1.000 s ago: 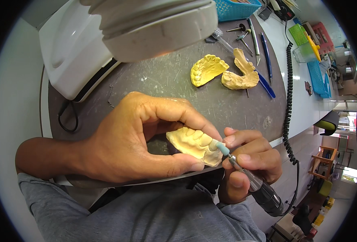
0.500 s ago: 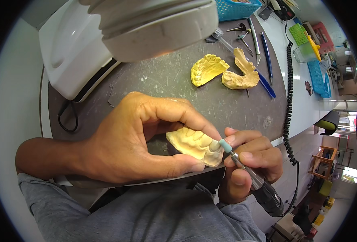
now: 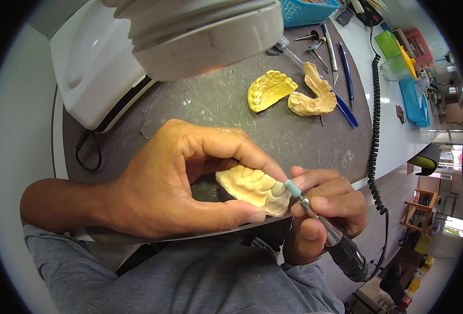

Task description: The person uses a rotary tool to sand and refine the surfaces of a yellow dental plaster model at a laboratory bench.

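Yellow plaster dental cast (image 3: pixel 252 188) sits pinched in your left hand (image 3: pixel 163 188) fingers, steadied for your right hand (image 3: pixel 320 214), closed pen-style around the grey rotary handpiece (image 3: pixel 328 235).

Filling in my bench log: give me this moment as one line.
left hand: holds yellow dental cast | right hand: holds rotary handpiece | blue tip: against cast edge | two spare casts: on bench

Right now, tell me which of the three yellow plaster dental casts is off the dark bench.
The yellow plaster dental cast pinched in the left hand, the right hand's grinding tip touching it. The other two casts lie on the bench.
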The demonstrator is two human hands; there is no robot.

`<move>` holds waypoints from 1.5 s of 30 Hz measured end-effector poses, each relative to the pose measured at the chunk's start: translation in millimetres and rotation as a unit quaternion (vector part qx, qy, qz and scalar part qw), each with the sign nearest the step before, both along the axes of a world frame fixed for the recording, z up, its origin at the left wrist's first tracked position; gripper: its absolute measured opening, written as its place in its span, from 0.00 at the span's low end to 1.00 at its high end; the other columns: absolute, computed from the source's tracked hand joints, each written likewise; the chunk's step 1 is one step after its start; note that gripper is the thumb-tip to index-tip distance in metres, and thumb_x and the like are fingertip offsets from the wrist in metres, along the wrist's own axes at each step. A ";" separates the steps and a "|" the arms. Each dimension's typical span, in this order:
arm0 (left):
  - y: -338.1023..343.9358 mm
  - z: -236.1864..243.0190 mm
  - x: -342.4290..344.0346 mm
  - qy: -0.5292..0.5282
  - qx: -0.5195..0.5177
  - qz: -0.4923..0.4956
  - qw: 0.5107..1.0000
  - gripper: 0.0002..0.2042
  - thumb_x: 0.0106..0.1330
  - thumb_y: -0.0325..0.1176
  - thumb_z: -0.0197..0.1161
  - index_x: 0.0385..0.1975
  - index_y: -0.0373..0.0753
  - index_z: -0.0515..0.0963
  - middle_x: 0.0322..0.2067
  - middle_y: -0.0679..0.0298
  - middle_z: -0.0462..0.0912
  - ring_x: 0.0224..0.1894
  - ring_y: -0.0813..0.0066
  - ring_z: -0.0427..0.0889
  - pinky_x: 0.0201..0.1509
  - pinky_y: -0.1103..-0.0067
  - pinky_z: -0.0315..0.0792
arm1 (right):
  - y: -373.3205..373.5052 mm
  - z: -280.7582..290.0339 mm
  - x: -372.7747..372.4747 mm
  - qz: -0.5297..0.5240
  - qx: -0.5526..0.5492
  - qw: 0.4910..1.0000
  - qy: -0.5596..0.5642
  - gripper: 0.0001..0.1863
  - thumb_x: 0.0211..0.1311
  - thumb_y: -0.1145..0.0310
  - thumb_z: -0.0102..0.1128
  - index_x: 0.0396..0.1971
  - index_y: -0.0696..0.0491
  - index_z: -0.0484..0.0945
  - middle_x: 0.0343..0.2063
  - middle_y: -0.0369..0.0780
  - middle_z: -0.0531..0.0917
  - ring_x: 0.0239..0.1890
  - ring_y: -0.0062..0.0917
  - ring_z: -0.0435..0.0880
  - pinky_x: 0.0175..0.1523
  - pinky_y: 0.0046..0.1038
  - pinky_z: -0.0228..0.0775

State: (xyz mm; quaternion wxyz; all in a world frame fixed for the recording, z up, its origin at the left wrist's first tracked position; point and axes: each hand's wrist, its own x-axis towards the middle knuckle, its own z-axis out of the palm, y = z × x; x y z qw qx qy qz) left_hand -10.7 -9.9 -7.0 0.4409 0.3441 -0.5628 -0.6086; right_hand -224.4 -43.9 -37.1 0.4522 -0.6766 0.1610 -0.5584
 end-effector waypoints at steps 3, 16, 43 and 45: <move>-0.3 0.1 0.0 -0.004 0.000 -0.003 1.000 0.18 0.49 0.24 0.70 0.42 0.29 0.77 0.38 0.56 0.79 0.45 0.73 0.76 0.61 0.73 0.64 | -1.1 -1.0 -0.4 0.006 -0.007 1.000 -0.006 0.15 0.49 0.71 0.70 0.34 0.57 0.75 0.27 0.42 0.81 0.36 0.36 0.84 0.46 0.39 0.78; -0.7 0.5 -1.1 0.007 0.001 0.001 1.000 0.17 0.48 0.23 0.69 0.40 0.28 0.78 0.37 0.57 0.80 0.43 0.72 0.77 0.63 0.72 0.64 | -0.2 0.1 1.7 -0.002 -0.005 1.000 -0.010 0.15 0.48 0.71 0.71 0.34 0.57 0.76 0.24 0.42 0.82 0.36 0.35 0.84 0.46 0.38 0.78; 1.6 6.8 -2.1 0.089 0.116 -0.005 0.989 0.19 0.54 0.21 0.67 0.47 0.26 0.72 0.41 0.56 0.77 0.47 0.74 0.78 0.53 0.79 0.72 | 1.9 -0.8 6.4 -0.029 0.004 0.998 -0.055 0.14 0.54 0.71 0.66 0.36 0.60 0.72 0.25 0.45 0.78 0.34 0.37 0.84 0.41 0.34 0.79; 1.6 8.9 -1.8 0.086 0.129 -0.006 0.988 0.20 0.54 0.20 0.66 0.47 0.25 0.71 0.42 0.55 0.77 0.48 0.73 0.78 0.54 0.78 0.72 | 2.2 -1.1 6.3 -0.031 0.007 0.998 -0.057 0.14 0.55 0.71 0.65 0.36 0.61 0.71 0.26 0.45 0.77 0.32 0.37 0.84 0.38 0.32 0.80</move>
